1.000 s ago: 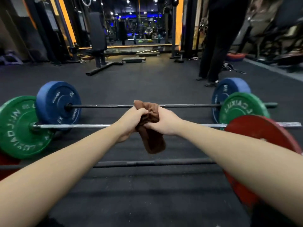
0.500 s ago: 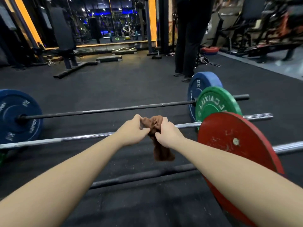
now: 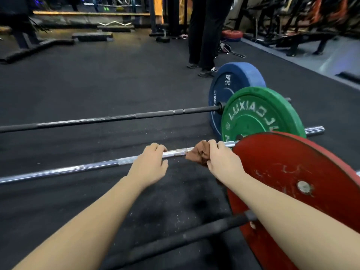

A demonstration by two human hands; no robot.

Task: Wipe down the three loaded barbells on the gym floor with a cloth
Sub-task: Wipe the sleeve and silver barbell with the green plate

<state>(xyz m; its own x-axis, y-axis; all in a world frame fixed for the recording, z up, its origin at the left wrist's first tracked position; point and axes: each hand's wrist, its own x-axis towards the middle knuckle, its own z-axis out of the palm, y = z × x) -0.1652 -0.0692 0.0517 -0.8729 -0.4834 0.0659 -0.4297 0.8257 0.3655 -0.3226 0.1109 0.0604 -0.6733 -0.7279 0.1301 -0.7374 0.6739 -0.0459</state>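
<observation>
Nearest, a black bar [image 3: 175,240] is seen lying on the gym floor [image 3: 97,75], loaded at its right end with a scuffed red plate [image 3: 292,182]. Just beyond it lies a chrome bar [image 3: 78,169], and on this both hands are set, a little apart. The left hand [image 3: 150,164] is curled over the bare shaft. The right hand [image 3: 222,160] is clamped round a brown cloth [image 3: 198,152], which is bunched against the bar close to its green plate [image 3: 259,114]. Farther off, a second black bar [image 3: 97,120] is laid roughly parallel, carrying a blue plate [image 3: 229,84]. Behind that, the dark-trousered legs of a standing person [image 3: 202,36] are seen, with benches and racks blurred at the back.

As for progress, the middle barbell is judged to be the one in hand, with the cloth at the right end of its shaft. Most of the chrome length to the left is not covered by the cloth. Whether the near and far barbells have been wiped cannot be told, as no mark of cleaning is shown on either. The plates, the red one especially, are judged to be in need of attention.
</observation>
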